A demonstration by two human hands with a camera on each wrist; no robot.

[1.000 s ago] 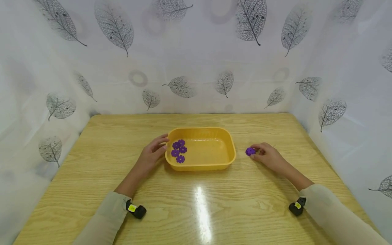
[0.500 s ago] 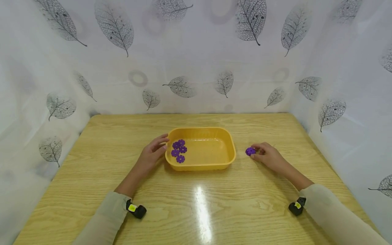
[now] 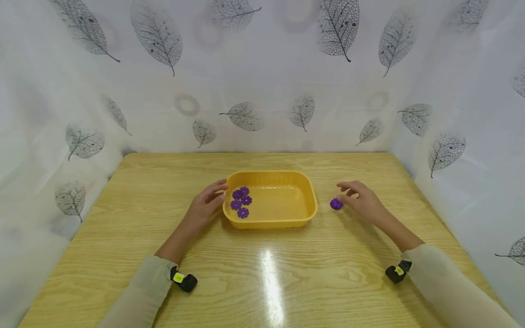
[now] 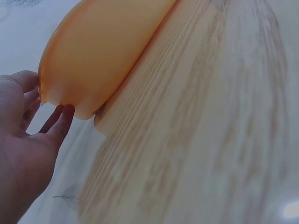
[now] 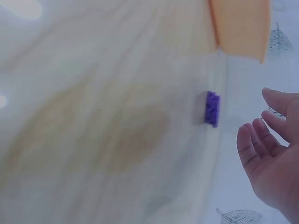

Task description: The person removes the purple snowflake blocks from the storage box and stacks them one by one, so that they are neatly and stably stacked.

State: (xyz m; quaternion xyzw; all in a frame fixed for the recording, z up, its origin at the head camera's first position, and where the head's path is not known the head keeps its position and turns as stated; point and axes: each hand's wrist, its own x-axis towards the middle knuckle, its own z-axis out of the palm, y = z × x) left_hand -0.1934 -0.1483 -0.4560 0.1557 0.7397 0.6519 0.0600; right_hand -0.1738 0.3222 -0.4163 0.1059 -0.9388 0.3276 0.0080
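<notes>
My left hand (image 3: 205,200) touches the left end of a yellow plastic basin (image 3: 283,224) with its fingertips. The left wrist view shows these fingers nearly straight against the outer wall of the basin (image 4: 107,51). Inside, at the left, lie several purple notched, flower-shaped discs (image 3: 243,212). On the table right of the basin sits a small stack of the same purple discs (image 3: 336,204). My right hand (image 3: 362,200) hovers just above and right of this stack, holding nothing. In the right wrist view a gap separates the right hand (image 5: 273,144) from the disc stack (image 5: 212,108).
Everything stands on a wood-grain table (image 3: 229,273) with a bright light reflection near its front. A pale curtain (image 3: 262,82) printed with leaves closes off the back and both sides. Black wrist cameras (image 3: 186,282) sit at both sleeves.
My right hand has let go of the purple disc stack and lifted slightly, its fingers spreading; the stack stays on the table. The left hand keeps its place at the basin.
</notes>
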